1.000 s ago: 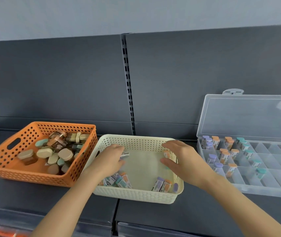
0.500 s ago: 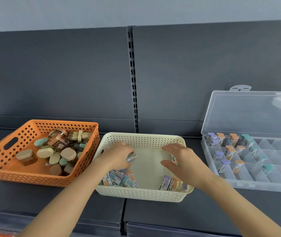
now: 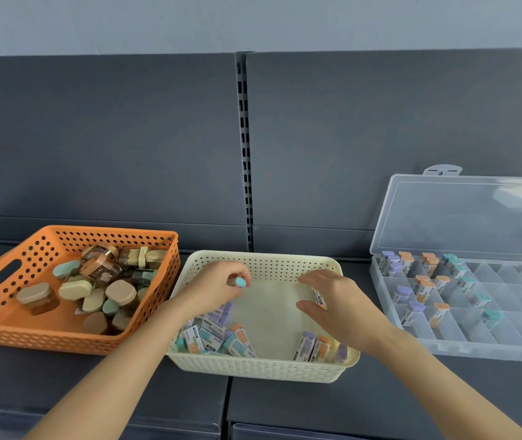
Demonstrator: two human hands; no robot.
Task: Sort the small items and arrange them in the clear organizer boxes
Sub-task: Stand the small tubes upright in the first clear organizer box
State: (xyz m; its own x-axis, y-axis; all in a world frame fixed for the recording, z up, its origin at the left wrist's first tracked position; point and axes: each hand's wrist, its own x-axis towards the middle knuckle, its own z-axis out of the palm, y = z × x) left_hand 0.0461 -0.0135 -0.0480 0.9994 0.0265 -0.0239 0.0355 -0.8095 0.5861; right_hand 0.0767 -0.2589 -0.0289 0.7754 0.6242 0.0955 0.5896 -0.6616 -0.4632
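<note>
The left hand (image 3: 215, 289) has turned its tube (image 3: 240, 282), so the teal cap now shows, the grip pinched on it over the cream basket (image 3: 263, 366) at 6 o'clock. The clear organizer box (image 3: 475, 350) at 3 o'clock, lid open, keeps capped tubes (image 3: 405, 265) in its 9 o'clock compartments, and the orange basket (image 3: 31, 338) at 9 o'clock carries small jars (image 3: 75, 289). The right hand (image 3: 342, 303) hovers with a second tube (image 3: 319, 296) under its fingers; I cannot tell if this grip holds it.

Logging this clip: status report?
Left hand pinches teal-capped tube. Right hand at another tube, grip unclear. Both over cream basket. Nothing blocks clear organizer.
</note>
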